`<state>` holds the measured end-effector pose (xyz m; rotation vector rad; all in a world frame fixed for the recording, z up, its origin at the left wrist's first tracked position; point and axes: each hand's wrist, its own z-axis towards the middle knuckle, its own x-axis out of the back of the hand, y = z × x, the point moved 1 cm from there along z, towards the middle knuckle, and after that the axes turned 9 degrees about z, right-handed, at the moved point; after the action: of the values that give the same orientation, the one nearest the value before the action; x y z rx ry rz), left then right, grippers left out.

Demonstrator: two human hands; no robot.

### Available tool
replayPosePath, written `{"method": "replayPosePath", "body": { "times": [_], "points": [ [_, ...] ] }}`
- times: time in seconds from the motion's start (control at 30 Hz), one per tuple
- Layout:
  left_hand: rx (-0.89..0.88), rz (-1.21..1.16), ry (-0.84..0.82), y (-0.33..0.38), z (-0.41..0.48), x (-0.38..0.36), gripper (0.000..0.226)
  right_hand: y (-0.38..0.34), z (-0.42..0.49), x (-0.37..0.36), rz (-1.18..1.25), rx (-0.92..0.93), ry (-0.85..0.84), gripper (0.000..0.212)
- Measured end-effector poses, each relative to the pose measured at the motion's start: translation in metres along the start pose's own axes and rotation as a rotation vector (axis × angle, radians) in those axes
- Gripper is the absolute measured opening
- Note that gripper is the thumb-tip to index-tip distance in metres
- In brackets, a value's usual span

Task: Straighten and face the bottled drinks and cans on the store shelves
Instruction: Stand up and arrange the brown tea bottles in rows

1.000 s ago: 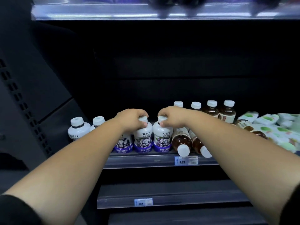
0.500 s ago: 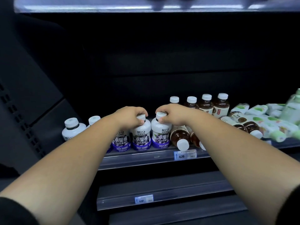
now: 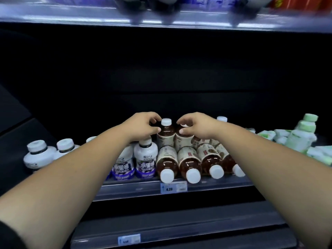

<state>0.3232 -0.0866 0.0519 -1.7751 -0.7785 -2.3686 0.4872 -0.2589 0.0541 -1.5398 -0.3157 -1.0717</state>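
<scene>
Two brown tea bottles stand upright side by side at the back of the middle shelf [image 3: 215,186]. My left hand [image 3: 142,125] holds the left tea bottle [image 3: 166,135] at its shoulder, thumb in front, white cap showing. My right hand [image 3: 195,125] grips the right tea bottle [image 3: 183,142] from above and hides its cap. In front of them several lying tea bottles [image 3: 190,164] point their white caps at me. Left of those stand white bottles with purple labels [image 3: 144,160].
Two white bottles [image 3: 38,155] stand farther left, turned so their labels barely show. Pale green bottles [image 3: 301,135] and lying green packs [image 3: 269,134] fill the right end. A price tag [image 3: 173,187] sits on the shelf rail. An upper shelf [image 3: 161,17] hangs overhead.
Both hands left the caps of the white purple-labelled bottles and moved back and right onto the two upright brown tea bottles. The view came closer to the shelf.
</scene>
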Motion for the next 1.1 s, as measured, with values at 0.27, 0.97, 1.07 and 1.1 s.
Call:
{"method": "replayPosePath", "body": {
  "times": [0.27,0.97,1.07,1.1],
  "points": [
    [0.164,0.031,0.042,0.034,0.034,-0.030,0.039,0.048,0.011,0.054,-0.061,0.122,-0.053,0.039],
    [0.071,0.117,-0.136,0.004,0.097,-0.042,0.042,0.044,0.073,0.015,-0.344,0.010,-0.165,0.051],
    [0.027,0.076,-0.229,0.003,0.098,-0.036,0.036,0.043,0.074,0.019,-0.381,-0.005,-0.161,0.054],
    [0.022,0.066,-0.252,0.003,0.098,-0.035,0.034,0.043,0.074,0.020,-0.378,-0.003,-0.157,0.054]
  ]
}}
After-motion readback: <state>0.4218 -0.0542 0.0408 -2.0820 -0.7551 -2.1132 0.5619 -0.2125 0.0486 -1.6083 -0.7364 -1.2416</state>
